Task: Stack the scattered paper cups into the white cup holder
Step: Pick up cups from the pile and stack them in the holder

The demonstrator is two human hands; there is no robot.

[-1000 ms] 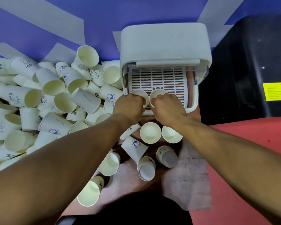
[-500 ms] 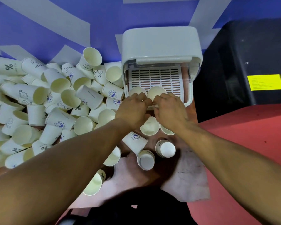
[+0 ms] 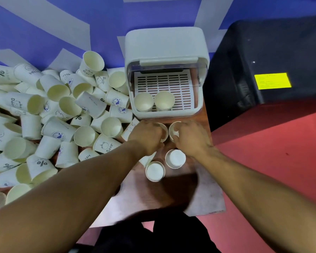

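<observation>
Left hand (image 3: 146, 137): bare, knuckles rounded, edges slightly blurred. Right hand (image 3: 192, 137): bare, knuckle ridges plain. Left forearm (image 3: 80, 189): bare to frame edge, smooth, broad in wide-angle view. Right forearm (image 3: 254, 189): bare to frame edge, faint creases and tendon lines near wrist. Garment (image 3: 153, 238) low at frame centre: black, plain, soft folds; kind cannot be told.

Worn brown wooden table (image 3: 206, 196): white plastic cup holder (image 3: 164, 52) at back ctr; heap of white paper cups (image 3: 49, 114) fills L side; 2 upright paper cups (image 3: 171, 127) just in front of holder; 2 upturned paper cups (image 3: 155, 171) nearer front edge.
</observation>
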